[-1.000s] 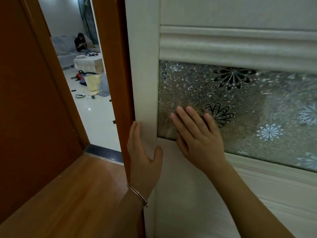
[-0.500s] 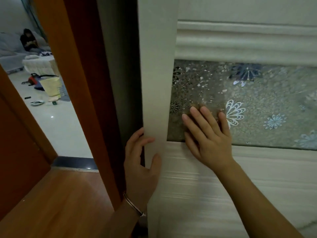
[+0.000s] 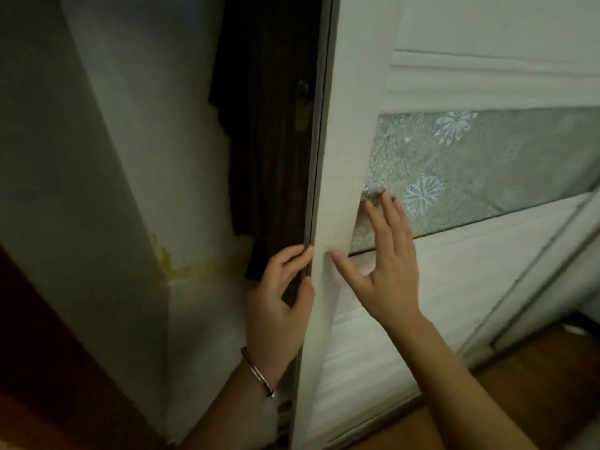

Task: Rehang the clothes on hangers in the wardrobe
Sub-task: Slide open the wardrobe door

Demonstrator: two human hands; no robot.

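A white sliding wardrobe door (image 3: 350,131) with a frosted flower-patterned glass panel (image 3: 487,164) fills the right half of the view. My left hand (image 3: 279,300), with a bracelet on the wrist, is curled around the door's left edge. My right hand (image 3: 386,271) lies flat on the door face, fingers spread, its fingertips on the glass. In the gap left of the door hangs a dark garment (image 3: 266,141) inside the wardrobe. No hanger shows.
The wardrobe's white side wall (image 3: 136,157) stands at the left, with peeling, stained paint low down. A brown wooden door frame (image 3: 39,368) sits at the bottom left. Wooden floor (image 3: 535,384) and the door's track (image 3: 532,280) show at the lower right.
The door has slid to the right, opening a wider gap that now shows the dark garment. My left fingers have wrapped further around the edge. The view has turned away from the doorway.
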